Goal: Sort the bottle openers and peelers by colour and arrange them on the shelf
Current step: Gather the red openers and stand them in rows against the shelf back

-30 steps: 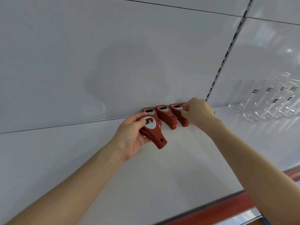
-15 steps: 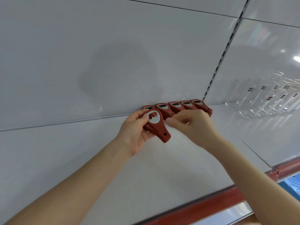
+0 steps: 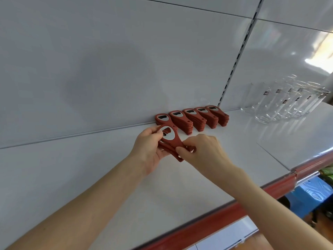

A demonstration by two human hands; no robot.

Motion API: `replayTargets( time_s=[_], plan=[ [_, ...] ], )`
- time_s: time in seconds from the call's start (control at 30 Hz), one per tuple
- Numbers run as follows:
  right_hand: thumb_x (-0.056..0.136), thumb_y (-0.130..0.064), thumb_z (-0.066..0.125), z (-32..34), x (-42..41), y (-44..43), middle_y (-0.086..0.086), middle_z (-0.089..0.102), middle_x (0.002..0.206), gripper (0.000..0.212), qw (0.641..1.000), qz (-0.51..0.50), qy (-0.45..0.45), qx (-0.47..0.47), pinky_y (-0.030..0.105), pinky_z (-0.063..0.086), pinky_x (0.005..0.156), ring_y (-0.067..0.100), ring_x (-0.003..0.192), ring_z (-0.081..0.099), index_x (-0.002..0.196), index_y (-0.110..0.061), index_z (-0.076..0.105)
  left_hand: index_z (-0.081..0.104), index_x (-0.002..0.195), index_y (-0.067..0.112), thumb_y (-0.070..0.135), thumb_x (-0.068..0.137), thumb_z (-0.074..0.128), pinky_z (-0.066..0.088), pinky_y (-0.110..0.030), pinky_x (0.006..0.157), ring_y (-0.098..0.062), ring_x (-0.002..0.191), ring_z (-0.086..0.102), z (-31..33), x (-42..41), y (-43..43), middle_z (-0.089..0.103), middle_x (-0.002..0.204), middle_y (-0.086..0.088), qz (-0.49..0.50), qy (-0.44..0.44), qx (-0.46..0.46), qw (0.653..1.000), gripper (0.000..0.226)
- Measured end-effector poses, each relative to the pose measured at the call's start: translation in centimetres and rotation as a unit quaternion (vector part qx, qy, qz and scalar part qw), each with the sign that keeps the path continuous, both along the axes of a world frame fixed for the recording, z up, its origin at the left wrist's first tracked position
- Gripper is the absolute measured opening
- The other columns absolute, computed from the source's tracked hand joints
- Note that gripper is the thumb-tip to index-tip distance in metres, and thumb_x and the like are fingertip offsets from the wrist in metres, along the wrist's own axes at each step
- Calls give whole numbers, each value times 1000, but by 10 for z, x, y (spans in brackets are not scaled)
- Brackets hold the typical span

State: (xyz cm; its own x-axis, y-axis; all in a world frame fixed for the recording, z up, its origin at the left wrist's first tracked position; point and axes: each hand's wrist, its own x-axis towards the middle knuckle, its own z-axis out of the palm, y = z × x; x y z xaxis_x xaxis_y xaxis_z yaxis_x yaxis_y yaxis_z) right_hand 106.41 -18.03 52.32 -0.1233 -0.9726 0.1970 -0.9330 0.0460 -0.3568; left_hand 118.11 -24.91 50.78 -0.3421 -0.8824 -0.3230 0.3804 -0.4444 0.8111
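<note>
Several stacks of red bottle openers (image 3: 193, 119) with steel heads stand in a row against the back wall of the white shelf (image 3: 90, 177). In front of the leftmost stack, my left hand (image 3: 148, 150) grips a small bundle of red bottle openers (image 3: 170, 138) by its head end. My right hand (image 3: 201, 152) pinches the handle end of the same bundle with thumb and fingers. The bundle is held just above the shelf.
Clear drinking glasses (image 3: 286, 103) stand in a group on the neighbouring shelf board at the right. A slotted upright (image 3: 237, 56) divides the back panels. A red strip (image 3: 198, 226) runs along the shelf's front edge. A blue object (image 3: 313, 192) sits below.
My right hand left the stacks at the back and came down onto the handle end of the bundle in my left hand. The bundle moved slightly toward me.
</note>
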Motion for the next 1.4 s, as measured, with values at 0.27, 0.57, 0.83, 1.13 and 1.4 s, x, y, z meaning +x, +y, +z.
replayTargets(
  time_s=[0.27,0.57,0.83,1.13,1.4],
  plan=[
    [87,-25,59,11,7,-14,7,40,55,37,998,25,-62,-10,21,29,51,14,49,28,67,5,60,53,110,-1,-3,96,28,58,-39,57,-25,70,67,6,18,-12,62,92,-18,-4,40,15,999,29],
    [85,-14,56,22,-2,-76,4,35,47,31,996,-86,-17,9,24,24,43,16,44,31,57,-4,48,47,103,3,-8,96,29,49,-44,60,-32,77,62,1,35,-23,45,121,-30,7,10,40,999,23],
    [88,-18,54,6,5,-94,3,37,52,41,993,-101,30,51,25,21,43,15,48,35,49,-14,39,49,90,4,-9,95,29,50,-43,62,-34,76,62,-6,46,-30,45,115,-27,16,22,49,998,24],
    [87,-21,57,-9,1,-85,0,41,57,24,998,-59,36,14,26,25,47,22,63,44,69,-7,52,48,104,3,-2,98,29,53,-46,68,-35,74,63,-5,46,-29,43,130,-35,19,20,45,999,20],
    [90,-27,56,-13,10,-42,-11,58,69,21,989,-33,-72,-122,21,39,58,11,70,52,72,-18,63,50,103,4,1,98,32,58,-38,59,-29,71,67,3,40,-25,54,110,-28,4,56,21,998,19]
  ],
)
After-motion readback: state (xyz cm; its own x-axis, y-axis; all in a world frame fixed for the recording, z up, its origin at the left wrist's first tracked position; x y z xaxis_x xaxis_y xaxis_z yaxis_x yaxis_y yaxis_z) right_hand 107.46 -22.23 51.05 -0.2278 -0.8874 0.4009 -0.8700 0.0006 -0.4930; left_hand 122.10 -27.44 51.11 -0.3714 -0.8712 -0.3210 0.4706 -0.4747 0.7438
